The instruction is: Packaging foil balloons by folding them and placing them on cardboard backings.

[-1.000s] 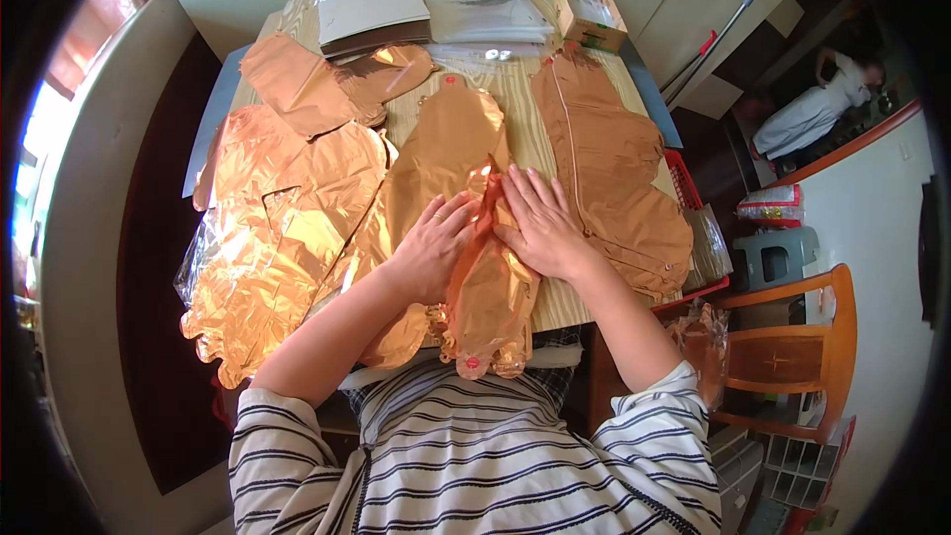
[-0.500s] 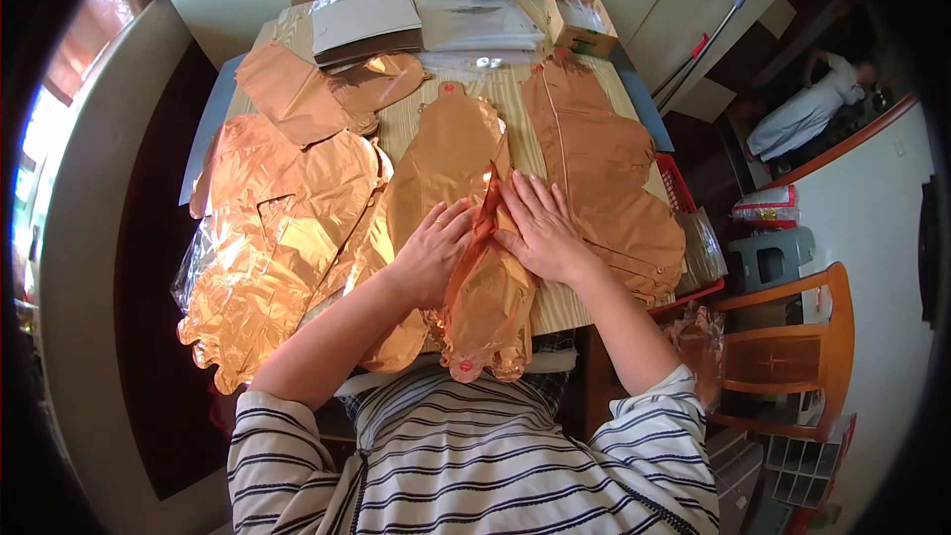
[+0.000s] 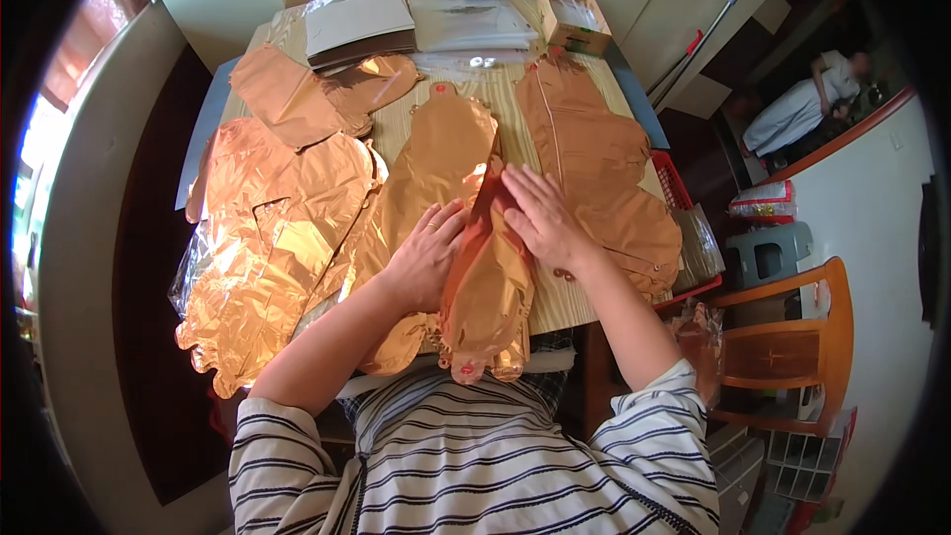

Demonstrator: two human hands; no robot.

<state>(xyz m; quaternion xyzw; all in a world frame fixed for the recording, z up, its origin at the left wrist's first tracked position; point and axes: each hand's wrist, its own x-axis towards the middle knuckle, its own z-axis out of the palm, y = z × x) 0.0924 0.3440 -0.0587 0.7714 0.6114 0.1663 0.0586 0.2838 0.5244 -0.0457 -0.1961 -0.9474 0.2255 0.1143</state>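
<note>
A flat, copper-coloured foil balloon (image 3: 448,149) lies partly folded on the table before me, its near end hanging by the table's front edge. My left hand (image 3: 428,256) rests flat on it, fingers stretched out and a ring on one of them. On the other side of the raised fold, my right hand (image 3: 547,223) is open, fingers extended along the foil's right edge; whether its palm touches is hard to tell. A large crinkled pile of the same foil (image 3: 267,238) spreads at the left. Another folded foil balloon (image 3: 594,154) lies to the right of my right hand.
Along the table's (image 3: 436,69) far side are a stack of white card (image 3: 359,20), clear plastic bags (image 3: 475,25) and a small cardboard box (image 3: 575,20). A red basket (image 3: 672,181) and a wooden chair (image 3: 778,362) stand at the right. Another person (image 3: 807,104) is in the far-right doorway.
My right hand has lifted and turned slightly away from the fold. The foil flap under it has spread wider, showing more of its reddish face. My left hand has barely moved.
</note>
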